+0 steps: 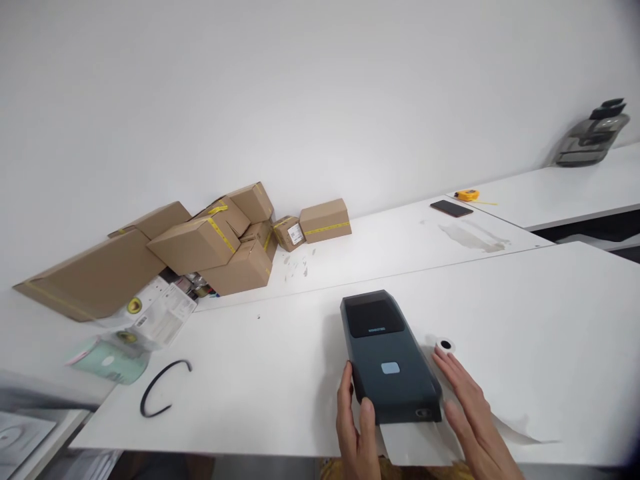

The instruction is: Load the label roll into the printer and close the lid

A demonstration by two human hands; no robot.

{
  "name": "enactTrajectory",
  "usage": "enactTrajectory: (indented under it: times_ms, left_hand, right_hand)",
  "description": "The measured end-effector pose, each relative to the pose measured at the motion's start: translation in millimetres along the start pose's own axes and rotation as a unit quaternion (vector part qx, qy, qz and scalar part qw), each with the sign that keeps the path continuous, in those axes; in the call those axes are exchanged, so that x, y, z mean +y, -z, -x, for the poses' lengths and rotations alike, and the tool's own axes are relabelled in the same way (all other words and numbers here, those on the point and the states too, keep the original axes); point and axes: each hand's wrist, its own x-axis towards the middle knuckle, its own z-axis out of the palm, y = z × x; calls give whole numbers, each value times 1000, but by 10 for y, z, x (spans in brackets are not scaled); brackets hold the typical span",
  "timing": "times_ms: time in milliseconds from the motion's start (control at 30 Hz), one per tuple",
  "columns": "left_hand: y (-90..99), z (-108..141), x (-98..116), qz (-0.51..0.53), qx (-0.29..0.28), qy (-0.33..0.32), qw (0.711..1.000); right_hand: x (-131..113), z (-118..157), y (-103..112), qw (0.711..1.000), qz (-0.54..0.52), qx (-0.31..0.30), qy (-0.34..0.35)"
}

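Lengthwise, printer [390, 360] between hands [415, 420].

We take this for a packing or shipping room in an office: long white tables [500, 300] run along a bare white wall, a heap of taped cardboard boxes [220, 240] sits at the back, and a dark label printer [387, 357] stands up front, with a tape measure [467, 195] and a second machine [593, 137] farther off.
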Motion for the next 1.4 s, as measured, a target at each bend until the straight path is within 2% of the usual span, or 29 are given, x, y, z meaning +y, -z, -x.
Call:
enactTrajectory:
  times_ms: [100, 300, 433, 533, 667, 767, 833, 900, 1000, 1067, 1167, 1300, 1400]
  left_hand:
    - [-13, -23, -15, -10, 27, -20, 999]
    - [-31, -50, -120, -4, 32, -56, 998]
    - [-18, -56, -92, 22, 24, -69, 997]
    - [-14, -77, 55, 42, 25, -81, 995]
    - [-23, -234, 410, 32, 18, -149, 988]
    - [-44, -488, 655, 12, 28, -199, 980]
    - [-63, -698, 730, -4, 37, -211, 977]
    - [-85, -905, 716, -36, 26, -204, 978]
    - [-120, -1135, 579, -129, -23, -177, 975]
    - [-143, -1207, 473, -171, -49, -162, 971]
    - [-171, -1219, 372, -184, -56, -158, 968]
    - [-184, -1181, 329, -192, -49, -170, 965]
    - [-175, -1180, 296, -202, -47, -188, 960]
  right_hand:
    - [-25, 46, -50, 998, -41, -2, -43]
    - [-216, 92, -101, 997, -46, 5, -61]
    - [-263, 58, -37, 999, -37, 17, -36]
    - [-253, -74, 63, 1000, -19, 6, 2]
    - [-335, -512, 183, 995, 15, 3, 97]
    - [-501, -1006, 189, 985, 25, 41, 168]
    - [-623, -1345, 164, 980, 20, 60, 188]
    - [-730, -1654, 138, 981, 6, 71, 182]
    - [-849, -2044, 113, 986, -6, 71, 148]
    - [-899, -2265, 94, 991, -6, 60, 116]
    - [-924, -2547, 37, 996, -11, 44, 75]
    - [-917, -2761, -16, 997, -21, 41, 64]
    - [-911, -2659, 67, 996, -29, 39, 76]
